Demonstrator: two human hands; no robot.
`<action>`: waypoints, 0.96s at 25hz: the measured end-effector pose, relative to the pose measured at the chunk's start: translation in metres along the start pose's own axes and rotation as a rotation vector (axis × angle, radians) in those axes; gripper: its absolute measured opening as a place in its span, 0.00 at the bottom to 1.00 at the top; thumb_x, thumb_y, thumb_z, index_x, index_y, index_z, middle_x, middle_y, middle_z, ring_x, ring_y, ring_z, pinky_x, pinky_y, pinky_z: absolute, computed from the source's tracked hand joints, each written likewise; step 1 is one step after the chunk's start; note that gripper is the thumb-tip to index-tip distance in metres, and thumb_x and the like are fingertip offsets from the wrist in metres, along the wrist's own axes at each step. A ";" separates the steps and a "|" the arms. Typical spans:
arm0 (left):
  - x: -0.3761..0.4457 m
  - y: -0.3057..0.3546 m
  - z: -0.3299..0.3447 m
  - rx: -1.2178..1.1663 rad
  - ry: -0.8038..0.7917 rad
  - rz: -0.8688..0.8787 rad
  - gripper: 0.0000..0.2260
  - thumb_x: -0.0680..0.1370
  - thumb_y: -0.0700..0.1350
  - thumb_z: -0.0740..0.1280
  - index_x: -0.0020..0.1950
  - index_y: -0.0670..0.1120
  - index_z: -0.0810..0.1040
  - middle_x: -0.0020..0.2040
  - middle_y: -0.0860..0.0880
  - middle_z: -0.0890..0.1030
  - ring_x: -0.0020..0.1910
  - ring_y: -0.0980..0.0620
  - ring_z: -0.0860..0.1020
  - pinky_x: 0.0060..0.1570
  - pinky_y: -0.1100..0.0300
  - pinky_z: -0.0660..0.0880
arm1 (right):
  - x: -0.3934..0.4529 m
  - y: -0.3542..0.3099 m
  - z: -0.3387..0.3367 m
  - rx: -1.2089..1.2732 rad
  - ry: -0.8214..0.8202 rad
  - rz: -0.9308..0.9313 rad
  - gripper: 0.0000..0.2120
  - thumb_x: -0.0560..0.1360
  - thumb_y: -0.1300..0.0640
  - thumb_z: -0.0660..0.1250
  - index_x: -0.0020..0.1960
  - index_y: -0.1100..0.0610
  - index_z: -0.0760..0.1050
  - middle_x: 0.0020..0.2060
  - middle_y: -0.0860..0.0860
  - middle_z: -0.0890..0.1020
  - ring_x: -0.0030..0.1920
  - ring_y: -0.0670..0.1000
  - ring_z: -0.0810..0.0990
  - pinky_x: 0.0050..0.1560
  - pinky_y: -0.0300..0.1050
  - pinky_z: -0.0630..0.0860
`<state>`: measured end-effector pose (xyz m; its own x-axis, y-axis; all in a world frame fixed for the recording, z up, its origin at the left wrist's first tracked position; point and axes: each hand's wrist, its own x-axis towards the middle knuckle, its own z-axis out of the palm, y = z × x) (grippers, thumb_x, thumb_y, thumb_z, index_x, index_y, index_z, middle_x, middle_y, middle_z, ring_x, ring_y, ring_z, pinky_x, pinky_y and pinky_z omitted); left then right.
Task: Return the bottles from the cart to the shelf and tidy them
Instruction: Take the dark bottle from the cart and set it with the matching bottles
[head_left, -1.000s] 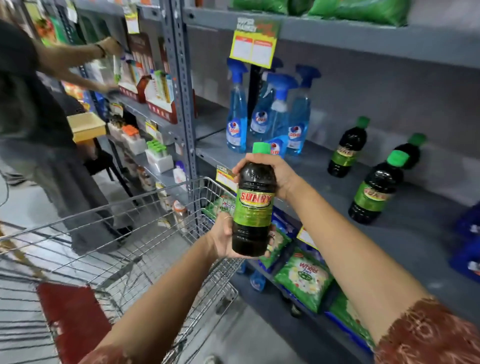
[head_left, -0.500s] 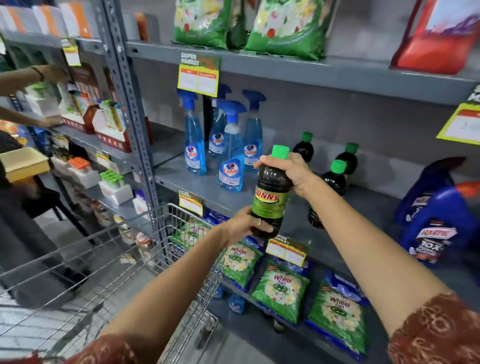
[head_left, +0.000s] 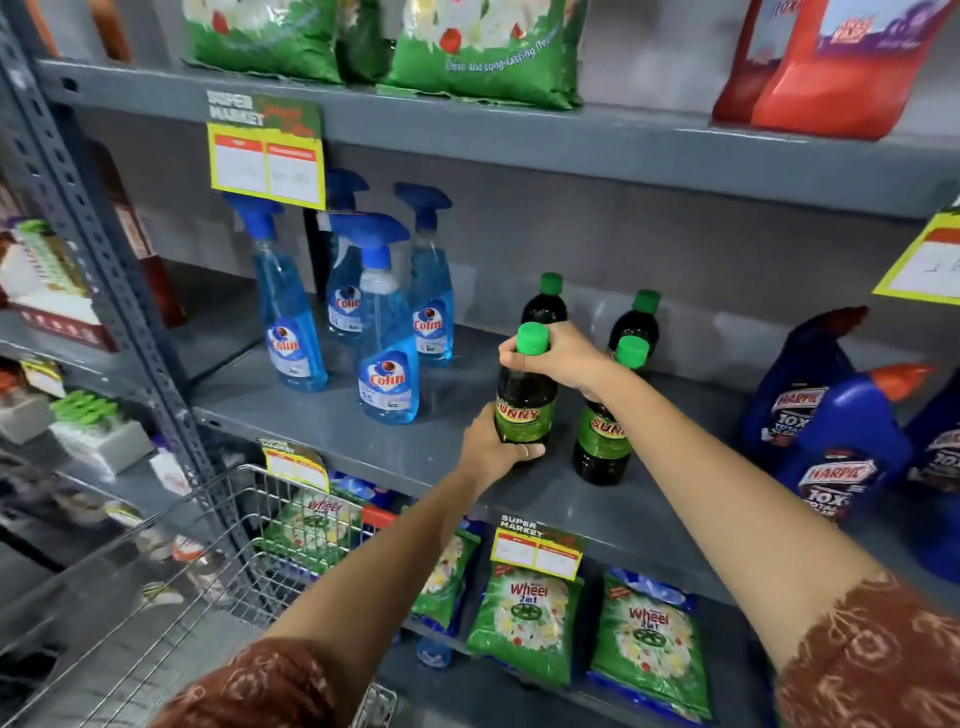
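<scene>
Far left there's a grey upright with holes punched down it, and past it another bay of boxed stuff, too blurry to read. Bottom left is the wire cart, its rim just in front of the lower shelf.

On the middle shelf stand four blue Colin sprays, upright and bunched together, with a yellow price tag hanging from the shelf above them.

Then the action: the held bottle, dark with a green cap and a green SUNNY label, is upright over the front part of the middle shelf. Can't tell whether its base is actually touching down, since the left hand is wrapped around the bottom with the fingers curled under and closed on it. The right hand is clamped round the neck just below the cap. So both hands are gripping the same bottle.

Just right of it is another Sunny bottle standing on the shelf, partly behind the right wrist. Two more sit further back near the wall, all upright.

Far right on the same shelf are blue Harpic jugs, one with an orange-red cap. The lower shelf has green Wheel packs in a row, the top shelf has green bags and a red pouch.
</scene>
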<state>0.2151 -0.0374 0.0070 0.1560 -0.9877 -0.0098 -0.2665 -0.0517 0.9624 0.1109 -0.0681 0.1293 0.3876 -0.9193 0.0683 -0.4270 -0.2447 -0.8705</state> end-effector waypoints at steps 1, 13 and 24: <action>0.004 -0.004 0.002 0.030 0.014 0.001 0.30 0.62 0.41 0.78 0.61 0.42 0.71 0.60 0.42 0.78 0.60 0.45 0.75 0.61 0.54 0.72 | 0.003 0.003 -0.001 -0.009 0.013 0.016 0.14 0.70 0.61 0.71 0.54 0.66 0.78 0.45 0.54 0.79 0.40 0.43 0.75 0.34 0.19 0.70; 0.000 -0.004 0.001 0.064 0.009 -0.022 0.28 0.66 0.42 0.76 0.62 0.41 0.70 0.61 0.41 0.78 0.61 0.44 0.75 0.58 0.55 0.70 | -0.009 -0.003 0.002 -0.004 0.479 -0.158 0.18 0.69 0.60 0.72 0.57 0.61 0.75 0.52 0.56 0.81 0.50 0.49 0.78 0.56 0.43 0.76; -0.019 0.000 0.005 -0.010 0.062 -0.028 0.28 0.68 0.37 0.74 0.65 0.41 0.69 0.61 0.41 0.77 0.60 0.43 0.75 0.58 0.55 0.72 | -0.079 0.081 0.024 -0.141 1.072 -0.142 0.21 0.67 0.51 0.67 0.52 0.65 0.68 0.46 0.57 0.71 0.47 0.55 0.70 0.51 0.53 0.70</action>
<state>0.2077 -0.0197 0.0063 0.2223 -0.9748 -0.0201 -0.2515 -0.0772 0.9648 0.0655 -0.0079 0.0415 -0.4439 -0.6536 0.6130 -0.5508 -0.3405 -0.7620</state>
